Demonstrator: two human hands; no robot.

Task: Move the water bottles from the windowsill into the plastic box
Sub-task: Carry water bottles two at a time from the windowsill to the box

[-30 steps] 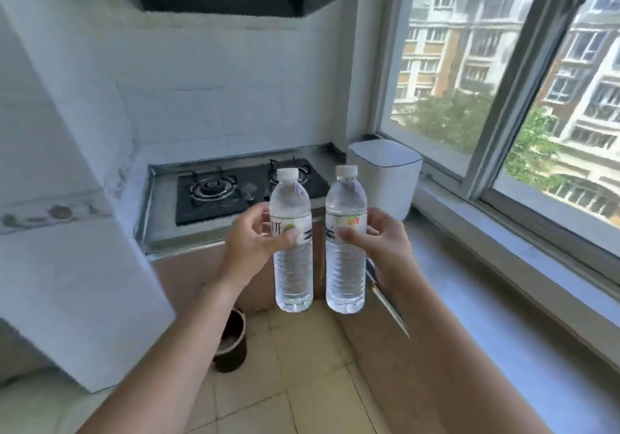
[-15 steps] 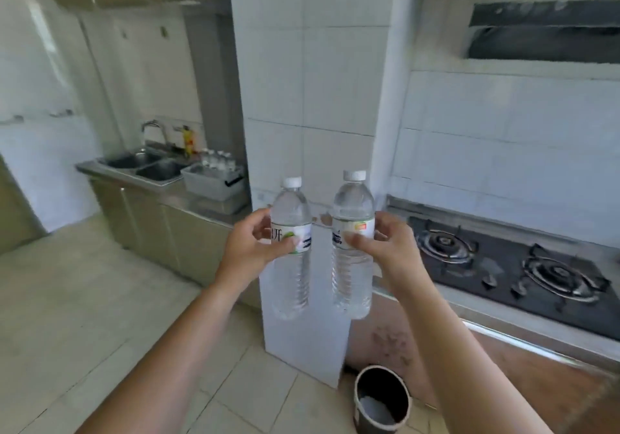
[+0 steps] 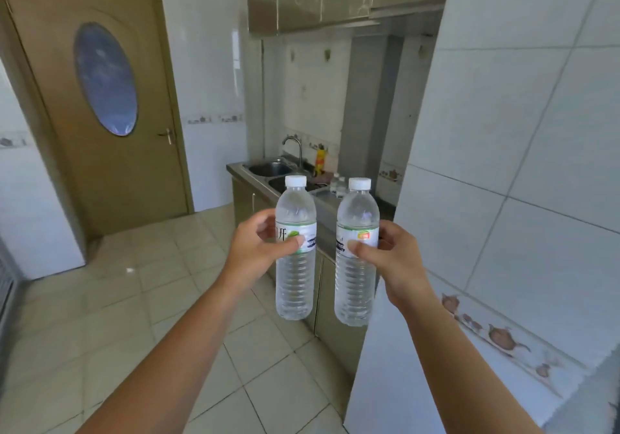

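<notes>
Now my left hand [image 3: 255, 252] grips one upright water bottle [image 3: 295, 252], my right hand [image 3: 392, 259] another [image 3: 356, 256], side by side, apart, sink [image 3: 268, 168] far beyond.

Two clear water bottles, upright and held side by side in mid-air.

The left bottle [image 3: 295, 252] has a white cap and a white label with a green mark; the right bottle [image 3: 356, 256] has a white cap and a label with an orange-and-green badge. Both are ribbed below the label and gripped at label height (one per hand), near each other but apart. More capped bottles [image 3: 339, 184] stand far off by the sink; the plastic box cannot be made out.
</notes>
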